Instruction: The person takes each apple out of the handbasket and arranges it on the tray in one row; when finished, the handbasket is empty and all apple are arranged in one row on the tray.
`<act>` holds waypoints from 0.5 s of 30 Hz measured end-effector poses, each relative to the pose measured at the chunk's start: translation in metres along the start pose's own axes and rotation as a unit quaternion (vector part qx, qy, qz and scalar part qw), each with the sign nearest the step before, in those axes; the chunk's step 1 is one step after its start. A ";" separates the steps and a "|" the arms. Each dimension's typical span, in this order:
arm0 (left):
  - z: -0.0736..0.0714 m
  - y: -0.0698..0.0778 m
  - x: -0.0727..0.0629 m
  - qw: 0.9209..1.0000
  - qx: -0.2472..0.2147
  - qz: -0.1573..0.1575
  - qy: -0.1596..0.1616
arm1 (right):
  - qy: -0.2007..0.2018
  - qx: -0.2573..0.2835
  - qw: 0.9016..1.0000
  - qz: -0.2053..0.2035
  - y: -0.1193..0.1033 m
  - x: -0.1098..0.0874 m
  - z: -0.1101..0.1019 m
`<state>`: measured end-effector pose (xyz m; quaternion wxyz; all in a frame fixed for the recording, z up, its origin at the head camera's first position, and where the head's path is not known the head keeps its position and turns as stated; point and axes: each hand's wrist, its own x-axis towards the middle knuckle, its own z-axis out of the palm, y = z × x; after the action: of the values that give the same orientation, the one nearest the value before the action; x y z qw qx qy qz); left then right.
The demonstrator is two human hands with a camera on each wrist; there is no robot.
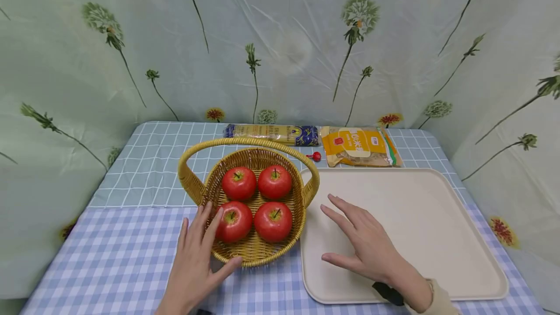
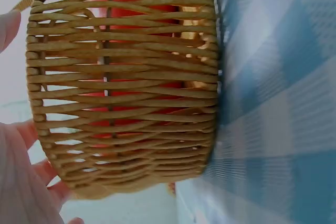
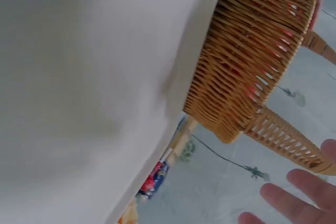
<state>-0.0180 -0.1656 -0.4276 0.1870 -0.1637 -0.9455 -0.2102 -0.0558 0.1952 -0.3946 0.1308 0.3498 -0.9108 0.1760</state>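
A round woven wicker basket [image 1: 251, 260] with a tall arched handle [image 1: 245, 141] stands left of the tray. Inside sit several red apples [image 1: 274, 221], stems up. My left hand [image 1: 194, 256] is at the basket's near left rim, its fingers spread and extended over the edge beside the nearest apple. From the left wrist view, those fingertips lie right at the rim of the basket [image 2: 126, 87]. My right hand [image 1: 365, 242] hovers above the tray's left part, fingers apart and holding nothing. It faces the basket [image 3: 252, 51] across a gap.
A large beige tray [image 1: 407, 218] covers the table's right side. Behind it lie an orange food packet [image 1: 358, 146], a long blue and clear packet [image 1: 271, 134] and a small red item [image 1: 316, 156]. Checked cloth [image 1: 118, 252] covers the table; a floral curtain [image 1: 297, 38] hangs behind.
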 end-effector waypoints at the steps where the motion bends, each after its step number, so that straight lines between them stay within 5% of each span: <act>1: 0.001 0.000 -0.002 1.000 -0.005 -0.006 0.004 | 0.018 0.004 1.000 -0.011 -0.001 0.002 -0.001; 8: 0.008 -0.005 -0.007 0.999 -0.029 -0.036 0.028 | 0.146 0.039 0.984 -0.093 -0.007 0.021 -0.004; 15: 0.012 -0.008 -0.009 0.997 -0.058 -0.044 0.032 | 0.176 0.095 0.970 -0.135 -0.017 0.039 0.001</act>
<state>-0.0168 -0.1686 -0.4439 0.1983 -0.1253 -0.9315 -0.2781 -0.0718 0.1601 -0.3773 0.2778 0.4441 -0.7967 0.3015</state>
